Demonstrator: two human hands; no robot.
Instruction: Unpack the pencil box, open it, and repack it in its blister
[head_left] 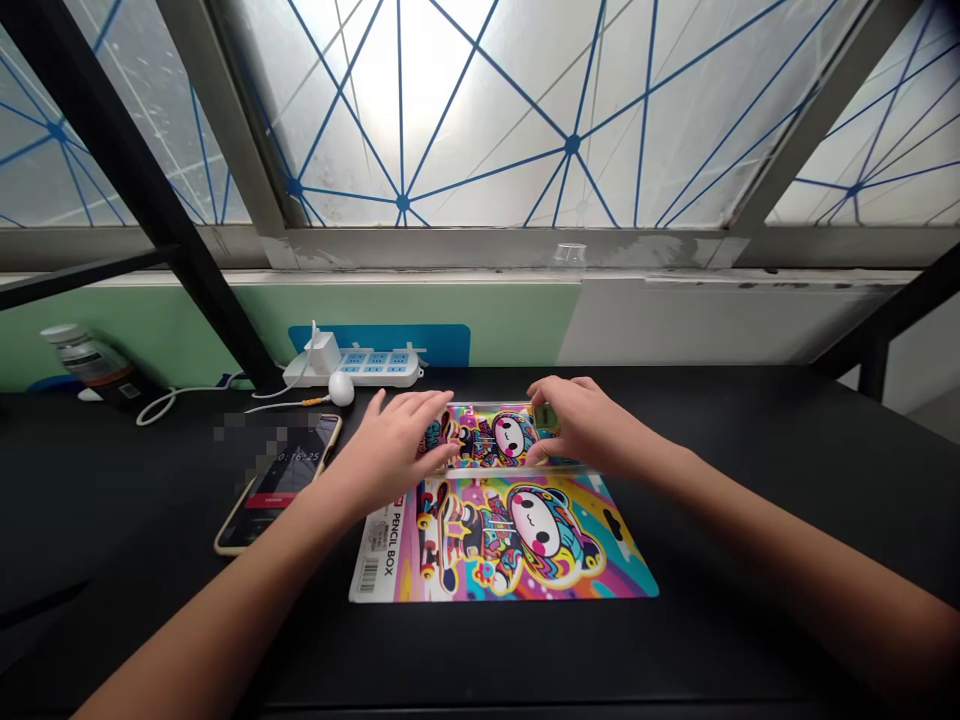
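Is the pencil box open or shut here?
Open: the pencil box lies spread flat on the black table, two printed halves side by side, the left hand and right hand on the far half.

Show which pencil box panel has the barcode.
The nearer panel has it at its left end; the farther panel, under the left hand and right hand, shows none.

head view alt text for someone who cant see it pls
Seen from the head, a left hand and right hand are over the far part of a bright cartoon-printed pencil box on a black table. A smartphone lies to its left, and a white power strip sits behind, below a window.
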